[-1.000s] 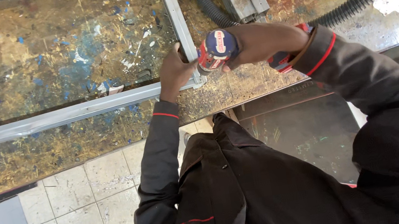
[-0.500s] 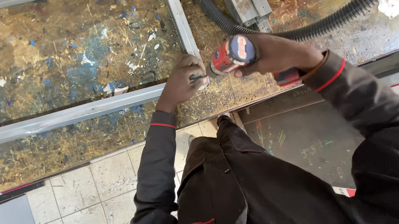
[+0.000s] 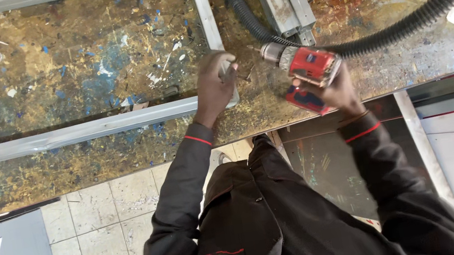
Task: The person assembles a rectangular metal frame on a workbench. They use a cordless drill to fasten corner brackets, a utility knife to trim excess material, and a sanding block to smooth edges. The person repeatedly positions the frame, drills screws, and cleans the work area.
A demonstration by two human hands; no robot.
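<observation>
Head view looks down on a paint-spattered, worn surface (image 3: 47,65) where a person in dark sleeves works. Their left hand (image 3: 215,84) presses down on the corner of a grey metal frame (image 3: 76,133), fingers curled over the joint where the two bars meet. Their right hand (image 3: 338,90) has its grip wrapped tight around the handle of a red cordless drill (image 3: 303,64), chuck aimed toward that corner, just beside it. Behind the drill runs a black ribbed hose (image 3: 405,26).
</observation>
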